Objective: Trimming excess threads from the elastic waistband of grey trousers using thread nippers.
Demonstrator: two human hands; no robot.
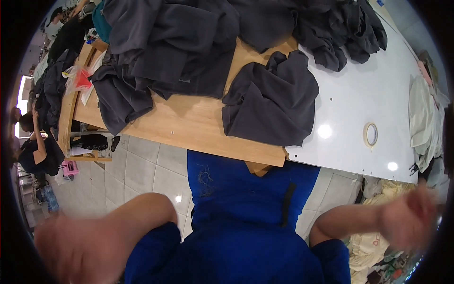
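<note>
Both my hands are raised out to the sides, away from the table, and blurred by motion. My left hand is at the lower left rim of the head view, over the tiled floor; its fingers are smeared. At the right rim, my right hand is level with a heap of cream cloth; whether it holds anything is unclear. In front of me a folded dark grey garment lies across the seam of a wooden tabletop and a white tabletop. A larger dark grey cloth pile spreads behind it to the left.
More dark cloth lies at the back right. A roll of tape rests on the white top. Pale cloth hangs at its right edge, and cream cloth is heaped below. Another person is at the far left.
</note>
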